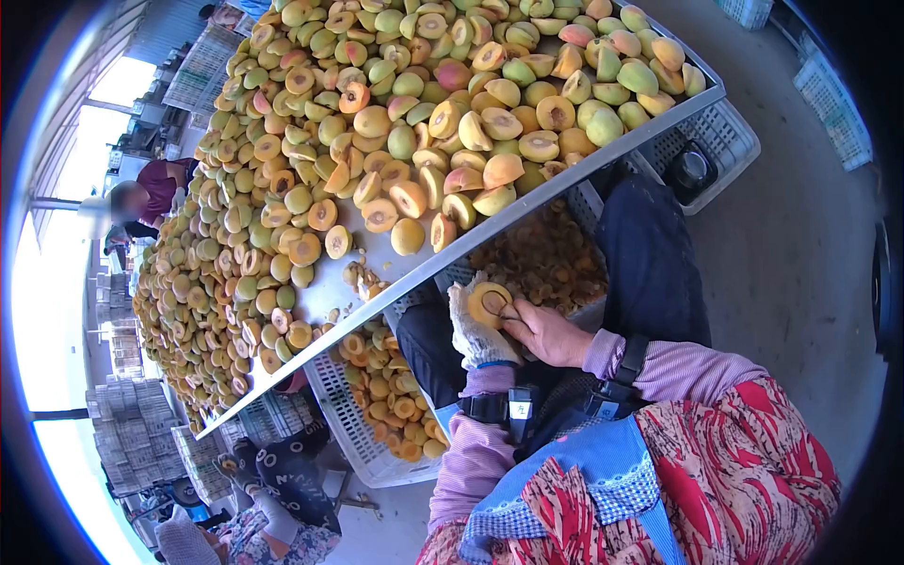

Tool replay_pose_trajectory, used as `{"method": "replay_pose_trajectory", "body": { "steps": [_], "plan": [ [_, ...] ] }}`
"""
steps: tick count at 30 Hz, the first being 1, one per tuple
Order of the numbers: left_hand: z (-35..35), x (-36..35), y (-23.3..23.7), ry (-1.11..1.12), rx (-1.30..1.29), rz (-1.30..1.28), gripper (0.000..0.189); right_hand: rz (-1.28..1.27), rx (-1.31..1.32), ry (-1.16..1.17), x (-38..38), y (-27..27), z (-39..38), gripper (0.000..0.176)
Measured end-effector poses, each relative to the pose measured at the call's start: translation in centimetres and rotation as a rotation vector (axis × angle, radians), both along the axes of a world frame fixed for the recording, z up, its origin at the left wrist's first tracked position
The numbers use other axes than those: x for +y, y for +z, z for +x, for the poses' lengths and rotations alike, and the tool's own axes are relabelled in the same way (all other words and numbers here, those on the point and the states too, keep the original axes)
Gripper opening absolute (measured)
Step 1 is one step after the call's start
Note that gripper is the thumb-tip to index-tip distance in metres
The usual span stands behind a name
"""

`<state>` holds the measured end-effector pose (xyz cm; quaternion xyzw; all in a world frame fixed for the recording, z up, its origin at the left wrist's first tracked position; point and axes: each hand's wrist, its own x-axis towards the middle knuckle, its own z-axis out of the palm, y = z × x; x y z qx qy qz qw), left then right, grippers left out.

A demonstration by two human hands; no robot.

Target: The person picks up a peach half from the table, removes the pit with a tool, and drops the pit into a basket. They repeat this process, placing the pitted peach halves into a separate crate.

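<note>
My left hand, in a whitish work glove, is closed around a yellow peach half with its cut face up. Bare and pinched together, my right hand meets the fruit's right side. A small curved tool seems to be in its fingers, pressed into the middle of the peach; most of it is hidden. Just beyond both hands, between my knees, a container holds brownish pits and scraps. Above it slopes the metal table, heaped with halved peaches.
A white crate of peach halves stands left of my legs. Under the table's right end is another crate with a dark round object inside. One person is across the table; another person sits at lower left. Stacked crates stand behind.
</note>
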<state>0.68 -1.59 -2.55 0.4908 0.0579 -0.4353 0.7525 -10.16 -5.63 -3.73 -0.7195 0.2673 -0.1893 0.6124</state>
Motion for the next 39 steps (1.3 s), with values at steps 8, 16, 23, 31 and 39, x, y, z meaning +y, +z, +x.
{"method": "replay_pose_trajectory", "body": {
  "steps": [8,16,23,31,39],
  "plan": [
    [0.3,-0.2,-1.1,0.051,0.087,-0.057,0.05,-0.017,0.132,0.001,-0.3,-0.2,0.8,0.031],
    [-0.1,-1.1,2.0,0.064,0.071,-0.012,0.036,0.155,0.15,0.222,-2.5,0.7,0.5,0.031],
    [0.1,-0.7,-0.8,0.113,-0.131,0.079,0.03,0.113,0.192,0.237,-2.1,0.9,-0.1,0.033],
    [0.3,-1.3,1.4,-0.011,0.133,0.162,0.026,0.104,0.168,0.247,-2.1,0.2,-0.5,0.031],
    [1.6,-0.9,0.3,-0.149,0.182,0.284,0.029,-0.066,0.366,0.295,-2.8,-0.2,-1.1,0.032]
  ]
}}
